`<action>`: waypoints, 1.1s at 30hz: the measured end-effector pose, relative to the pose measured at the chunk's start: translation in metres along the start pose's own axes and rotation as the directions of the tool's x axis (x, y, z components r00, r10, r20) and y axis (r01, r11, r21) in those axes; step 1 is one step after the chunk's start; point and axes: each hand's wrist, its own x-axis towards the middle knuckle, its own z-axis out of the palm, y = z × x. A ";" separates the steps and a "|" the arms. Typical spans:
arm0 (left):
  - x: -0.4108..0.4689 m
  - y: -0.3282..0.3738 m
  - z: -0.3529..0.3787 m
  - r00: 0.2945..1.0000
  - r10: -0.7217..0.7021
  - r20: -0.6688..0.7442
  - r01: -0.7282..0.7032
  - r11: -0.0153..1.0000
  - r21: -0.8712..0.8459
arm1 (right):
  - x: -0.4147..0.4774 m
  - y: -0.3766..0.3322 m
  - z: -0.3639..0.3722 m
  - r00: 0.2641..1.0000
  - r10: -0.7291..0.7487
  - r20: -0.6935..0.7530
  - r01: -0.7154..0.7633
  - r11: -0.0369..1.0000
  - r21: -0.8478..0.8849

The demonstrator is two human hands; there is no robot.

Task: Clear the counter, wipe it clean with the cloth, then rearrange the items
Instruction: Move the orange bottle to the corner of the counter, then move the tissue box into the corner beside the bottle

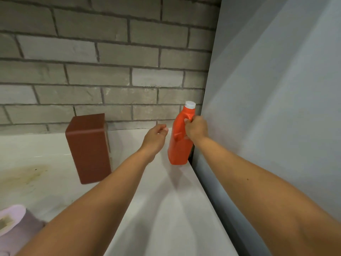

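Note:
An orange jug (178, 145) with a white cap stands at the back right corner of the white counter (156, 200), tilted slightly. My right hand (196, 129) grips its handle. My left hand (155, 138) hovers just left of the jug with fingers loosely curled, holding nothing that I can see. A brown box (88, 147) stands upright further left, near the brick wall. No cloth shows in view.
A grey brick wall (110, 61) runs behind the counter and a pale panel (276, 108) closes off the right side. A yellowish stain (25, 174) marks the counter at left. A pale pink and mauve object (13, 226) sits at the bottom left corner.

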 end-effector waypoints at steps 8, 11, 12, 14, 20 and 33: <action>0.017 -0.008 -0.001 0.999 -0.008 -0.033 0.009 1.000 0.023 | 0.030 0.011 0.018 0.999 0.024 -0.029 -0.023 1.000 0.018; 0.022 -0.012 -0.002 0.999 -0.011 -0.047 0.013 0.999 0.032 | 0.038 0.014 0.024 0.999 0.031 -0.024 -0.032 0.999 -0.018; 0.023 -0.013 -0.003 0.999 -0.009 -0.051 0.010 0.999 0.034 | 0.041 0.015 0.026 0.999 0.040 -0.023 -0.041 0.999 -0.025; 0.026 -0.013 -0.005 0.998 0.002 -0.059 0.000 0.999 0.035 | 0.046 0.018 0.030 0.998 0.058 -0.025 -0.059 0.998 -0.037; 0.030 -0.008 -0.018 0.989 0.092 -0.118 -0.083 0.993 0.080 | 0.058 0.022 0.042 0.997 0.065 -0.044 -0.068 0.995 -0.067; 0.020 0.018 -0.063 0.870 0.479 -0.119 -0.363 0.784 0.505 | 0.067 0.023 0.050 1.000 0.031 0.001 -0.031 0.996 -0.087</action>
